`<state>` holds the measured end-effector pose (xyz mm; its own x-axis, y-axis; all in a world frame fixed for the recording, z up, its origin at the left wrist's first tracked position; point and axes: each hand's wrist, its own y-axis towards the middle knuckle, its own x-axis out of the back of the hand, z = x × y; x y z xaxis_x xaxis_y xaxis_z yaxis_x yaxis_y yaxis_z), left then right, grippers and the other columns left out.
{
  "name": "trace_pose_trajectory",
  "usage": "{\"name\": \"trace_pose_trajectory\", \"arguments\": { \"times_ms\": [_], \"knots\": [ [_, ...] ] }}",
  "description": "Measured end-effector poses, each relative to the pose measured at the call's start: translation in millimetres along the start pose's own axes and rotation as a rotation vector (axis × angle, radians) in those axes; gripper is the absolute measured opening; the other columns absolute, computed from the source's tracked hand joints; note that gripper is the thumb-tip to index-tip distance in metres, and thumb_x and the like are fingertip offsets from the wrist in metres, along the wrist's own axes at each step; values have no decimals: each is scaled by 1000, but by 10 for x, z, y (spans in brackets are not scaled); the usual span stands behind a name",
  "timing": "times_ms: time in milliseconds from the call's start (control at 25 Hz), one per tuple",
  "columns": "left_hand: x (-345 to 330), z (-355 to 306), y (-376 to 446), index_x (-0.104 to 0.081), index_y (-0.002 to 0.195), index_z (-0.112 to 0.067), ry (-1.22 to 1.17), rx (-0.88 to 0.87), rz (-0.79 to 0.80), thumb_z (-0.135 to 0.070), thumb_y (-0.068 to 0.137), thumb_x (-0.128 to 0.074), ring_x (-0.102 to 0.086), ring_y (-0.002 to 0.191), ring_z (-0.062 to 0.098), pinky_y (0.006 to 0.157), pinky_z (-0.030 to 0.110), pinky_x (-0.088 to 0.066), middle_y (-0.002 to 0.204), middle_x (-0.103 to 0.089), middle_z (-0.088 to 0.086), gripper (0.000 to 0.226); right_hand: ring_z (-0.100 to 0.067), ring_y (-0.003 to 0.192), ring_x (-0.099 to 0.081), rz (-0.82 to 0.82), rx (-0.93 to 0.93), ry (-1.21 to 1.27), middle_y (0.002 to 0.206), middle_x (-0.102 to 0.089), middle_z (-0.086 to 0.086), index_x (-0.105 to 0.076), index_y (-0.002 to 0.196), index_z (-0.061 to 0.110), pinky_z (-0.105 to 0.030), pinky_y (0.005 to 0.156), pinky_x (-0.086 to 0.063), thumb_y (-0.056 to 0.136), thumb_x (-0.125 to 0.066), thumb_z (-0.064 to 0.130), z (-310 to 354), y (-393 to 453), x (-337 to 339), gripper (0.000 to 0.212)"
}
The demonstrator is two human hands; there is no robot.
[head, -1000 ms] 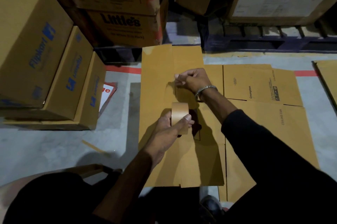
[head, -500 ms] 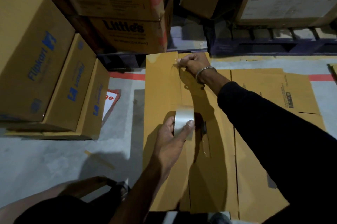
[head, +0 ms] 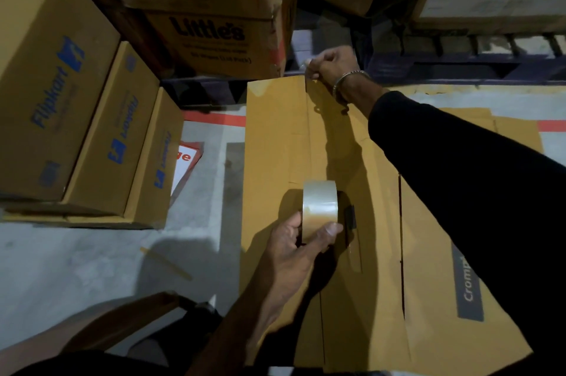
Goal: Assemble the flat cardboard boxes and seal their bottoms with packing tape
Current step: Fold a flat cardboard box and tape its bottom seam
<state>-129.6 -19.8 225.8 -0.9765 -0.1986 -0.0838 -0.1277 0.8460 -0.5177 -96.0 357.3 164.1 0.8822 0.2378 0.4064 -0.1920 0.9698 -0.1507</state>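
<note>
Head view, looking down at your knees: a brown box (head: 306,161) lies on the grey floor (head: 92,253), its bottom flaps closed and facing up, seam running away from you. More flat cardboard (head: 444,253) lies under it to the right. Stacked cartons (head: 61,100) crowd the left, another carton (head: 214,38) hangs just past the far edge, and a dark pallet (head: 459,69) lines the back.

Your right hand (head: 330,66) is stretched to the far edge, fingers pinching the free end of the tape strip (head: 306,84). Your left hand (head: 294,247) grips the roll (head: 320,207) — thumb and fingers curled round it — upright over the middle of the seam.

To do this step well, I judge: keep the strip taut and centred over the seam, press the pinched end down over the far edge first, then draw the roll toward you.

That overhanging carton leaves your right hand little room — watch the loose tape doesn't catch on it.
</note>
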Motion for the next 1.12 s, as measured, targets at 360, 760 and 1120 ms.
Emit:
{"name": "trace_pose_trajectory", "arguments": {
  "times_ms": [360, 760, 1120],
  "knots": [
    [-49, 8, 51, -68, 117, -32, 8, 38, -9, -23, 95, -72, -69, 103, -8, 79, 5, -50, 108, -76, -24, 24, 0, 73, -72, 20, -2, -112, 79, -77, 4, -81, 84, 10, -15, 66, -58, 89, -80, 29, 7, 164, -26, 19],
    [-91, 26, 94, -70, 112, -22, -19, 46, -17, -12, 98, -67, -73, 98, -2, 82, 12, -53, 102, -79, -15, 17, -26, 98, -70, 234, -156, -687, 108, -71, -10, -68, 117, 10, -42, 87, -61, 94, -71, 31, 47, 451, -137, 31],
    [-69, -52, 57, -71, 121, -26, -31, 93, 20, -28, 99, -68, -71, 107, 1, 94, 20, -55, 111, -78, -14, 22, -17, 95, -71, 160, -66, -386, 99, -75, -2, -76, 101, 15, -40, 88, -61, 86, -81, 31, -55, 450, -68, 23]
  ]
}}
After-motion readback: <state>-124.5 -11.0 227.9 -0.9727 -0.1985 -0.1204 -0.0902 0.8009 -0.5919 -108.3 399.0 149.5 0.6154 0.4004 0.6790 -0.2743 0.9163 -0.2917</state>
